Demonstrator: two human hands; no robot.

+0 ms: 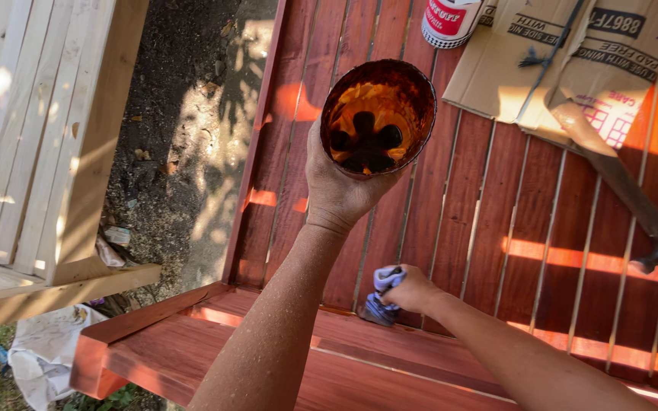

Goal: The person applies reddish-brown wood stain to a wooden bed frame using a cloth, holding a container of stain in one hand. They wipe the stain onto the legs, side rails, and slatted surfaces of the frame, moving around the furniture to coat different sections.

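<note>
Red-stained slatted bench [496, 228] is lying under both hands. Left hand [340, 190] is gripping a cut-open stain cup [378, 114], holding it above the slats. Right hand [414, 291] is closed on a blue rag [381, 297], pressing it against the bench. Hammer [626, 190] is lying nearby on cardboard [527, 68].

Two bare forearms come up from the bottom edge of the view, with no sleeves, cuffs or gloves on them. The left hand [338, 186] is bare, with no ring, watch or band at the wrist. The right hand [413, 291] is likewise uncovered and its wrist carries nothing. Fine pale specks, like dust or dried droplets, are scattered along the left forearm. The right forearm looks smoother. Strong sunlight falls on both arms, leaving their undersides in shade.
</note>
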